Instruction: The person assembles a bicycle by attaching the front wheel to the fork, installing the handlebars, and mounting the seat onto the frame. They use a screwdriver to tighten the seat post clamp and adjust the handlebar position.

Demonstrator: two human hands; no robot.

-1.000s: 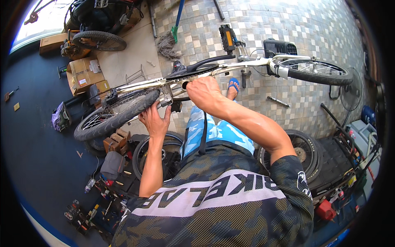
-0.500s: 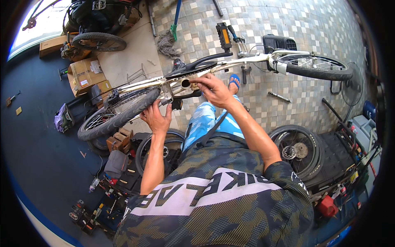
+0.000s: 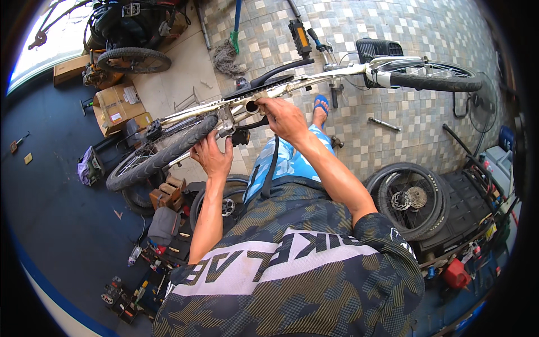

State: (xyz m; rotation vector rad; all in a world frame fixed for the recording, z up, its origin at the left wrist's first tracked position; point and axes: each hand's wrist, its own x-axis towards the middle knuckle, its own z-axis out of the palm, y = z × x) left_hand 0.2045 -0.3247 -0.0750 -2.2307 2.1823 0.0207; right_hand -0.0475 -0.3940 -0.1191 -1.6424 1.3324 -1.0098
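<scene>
A white bicycle [image 3: 328,74] stretches across the view in front of me, its rear tyre [image 3: 168,156] at left and front tyre [image 3: 435,83] at right. Mid-frame, a short round tube with a dark open end [image 3: 252,106] faces me. The bunched fingers of my right hand [image 3: 284,119] are at that tube's right rim; whether a small part is between them is hidden. My left hand [image 3: 213,156] grips low on the frame beside the rear tyre, thumb apart from the fingers, fingertips partly hidden. A black pedal [image 3: 241,137] lies just right of it.
Loose wheels [image 3: 410,199] lie at right by a red container [image 3: 456,274]. A metal rod [image 3: 384,124] and a mop [image 3: 226,59] are on the tiled floor. Cardboard boxes [image 3: 115,106] stand at left, wooden blocks [image 3: 167,194] and tools [image 3: 129,297] lower left.
My right hand has shifted slightly left, and its fingers have drawn together at the tube's rim. My left hand stays by the rear tyre, with only a small shift.
</scene>
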